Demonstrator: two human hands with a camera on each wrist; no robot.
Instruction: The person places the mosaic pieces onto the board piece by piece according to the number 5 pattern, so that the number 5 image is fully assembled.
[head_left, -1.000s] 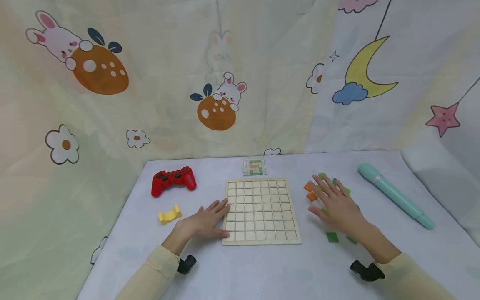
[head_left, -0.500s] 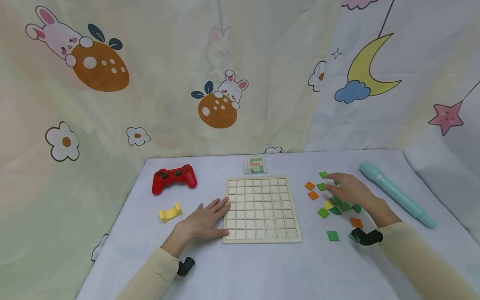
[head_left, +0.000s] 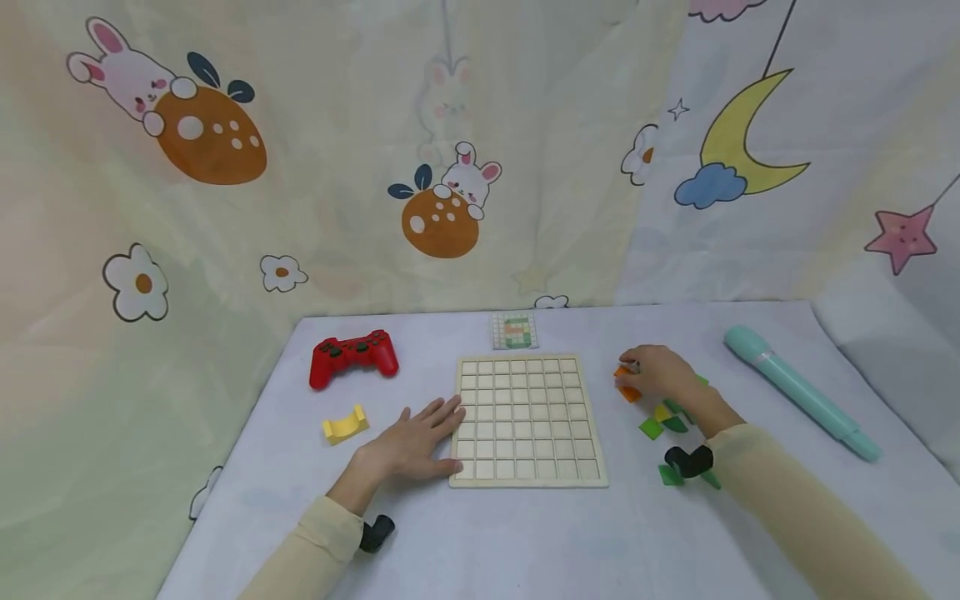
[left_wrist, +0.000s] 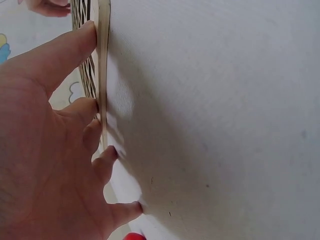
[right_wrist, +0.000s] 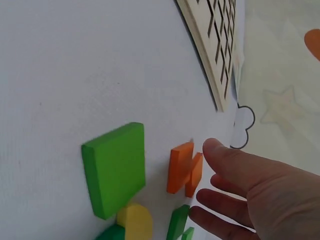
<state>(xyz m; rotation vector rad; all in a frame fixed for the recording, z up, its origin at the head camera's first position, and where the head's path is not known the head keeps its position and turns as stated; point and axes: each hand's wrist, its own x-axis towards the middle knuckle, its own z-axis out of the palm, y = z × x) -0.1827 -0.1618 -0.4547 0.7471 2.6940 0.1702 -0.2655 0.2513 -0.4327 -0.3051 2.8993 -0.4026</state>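
Note:
My left hand (head_left: 416, 442) lies with spread fingers along the left edge of the pale wooden grid board (head_left: 528, 482); in the left wrist view its thumb (left_wrist: 82, 40) touches the board's rim (left_wrist: 103, 65). My right hand (head_left: 663, 373) is over the loose tiles right of the board. Its fingers reach down beside two orange square tiles (head_left: 628, 392). In the right wrist view, thumb and fingers of the right hand (right_wrist: 265, 190) stand apart, close to the orange tiles (right_wrist: 180, 167), with no grip visible. A green square tile (right_wrist: 117, 170) lies nearer that camera.
A small pattern card (head_left: 514, 332) lies behind the board. At the left are a red game controller (head_left: 352, 357) and a yellow curved block (head_left: 346, 427). A teal microphone-shaped object (head_left: 802, 392) lies at the far right. More green tiles (head_left: 651, 428) lie under and near the right forearm.
My right hand first drew back to the green tiles at the far side, then moved left to the orange tiles. My left hand stays on the board's edge.

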